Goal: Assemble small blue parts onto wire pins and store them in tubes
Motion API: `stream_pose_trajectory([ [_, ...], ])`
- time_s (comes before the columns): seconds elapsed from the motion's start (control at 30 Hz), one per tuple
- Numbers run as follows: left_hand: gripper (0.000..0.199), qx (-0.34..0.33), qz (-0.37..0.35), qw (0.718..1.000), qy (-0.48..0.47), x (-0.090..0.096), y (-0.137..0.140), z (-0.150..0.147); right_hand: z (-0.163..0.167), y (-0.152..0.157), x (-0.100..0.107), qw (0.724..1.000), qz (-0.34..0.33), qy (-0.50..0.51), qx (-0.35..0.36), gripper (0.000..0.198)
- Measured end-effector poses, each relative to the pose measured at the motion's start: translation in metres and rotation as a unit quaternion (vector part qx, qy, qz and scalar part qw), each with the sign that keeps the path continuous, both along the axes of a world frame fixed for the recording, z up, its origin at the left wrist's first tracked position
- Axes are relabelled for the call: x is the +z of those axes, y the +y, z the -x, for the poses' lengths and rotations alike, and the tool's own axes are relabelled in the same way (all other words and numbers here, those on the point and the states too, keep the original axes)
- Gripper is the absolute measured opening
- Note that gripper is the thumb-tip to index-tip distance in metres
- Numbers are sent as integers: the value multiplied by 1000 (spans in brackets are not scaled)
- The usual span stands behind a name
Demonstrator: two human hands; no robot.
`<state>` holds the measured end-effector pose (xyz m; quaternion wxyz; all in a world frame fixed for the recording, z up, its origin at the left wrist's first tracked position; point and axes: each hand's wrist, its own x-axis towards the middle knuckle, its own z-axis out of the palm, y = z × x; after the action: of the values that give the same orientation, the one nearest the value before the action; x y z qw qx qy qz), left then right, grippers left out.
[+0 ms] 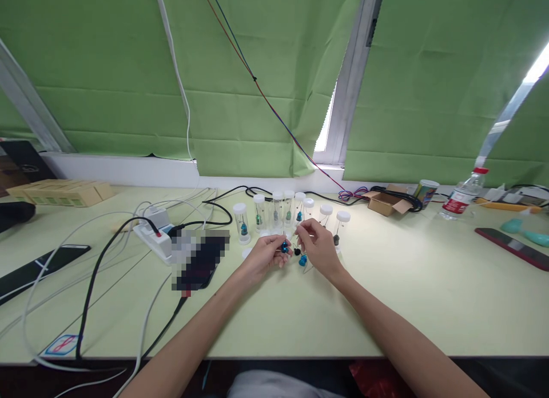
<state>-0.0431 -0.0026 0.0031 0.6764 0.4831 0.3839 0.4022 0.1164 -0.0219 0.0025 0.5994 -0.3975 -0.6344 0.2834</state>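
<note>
Blue piece | partly covered by left grip | shape unclear

Left hand and right hand nearly meet, curled (forearms bare).

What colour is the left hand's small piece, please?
The small piece is blue; the head view shows it.

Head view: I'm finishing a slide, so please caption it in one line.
Left hand holding a small blue piece beside the right hand, before capped tubes on a pale table.
</note>
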Motion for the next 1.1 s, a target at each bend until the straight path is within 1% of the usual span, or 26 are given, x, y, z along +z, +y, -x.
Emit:
stream_pose_trajectory([
  [0.13,23,1,0,1000,0,-1,1,0,1,0,-1,999,17,19,41,27],
  [0.33,25,-13,-8,1000,-4,0,-1,0,3,0,-2,996,22,31,81,26],
  [0.5,28,-33,-24,999,-10,-2,-1,1,3,-1,-2,996,28,2,89,23],
  [0.7,32,-38,-28,999,-11,-1,-2,1,3,-2,-3,996,36,-20,83,24],
  [0.87,32,-45,-33,998,-9,-2,-1,1,3,-1,-4,995,26,-7,94,22],
  [1.1,34,-41,-32,999,-2,-2,-2,1,3,-2,-3,996,14,-24,86,21],
])
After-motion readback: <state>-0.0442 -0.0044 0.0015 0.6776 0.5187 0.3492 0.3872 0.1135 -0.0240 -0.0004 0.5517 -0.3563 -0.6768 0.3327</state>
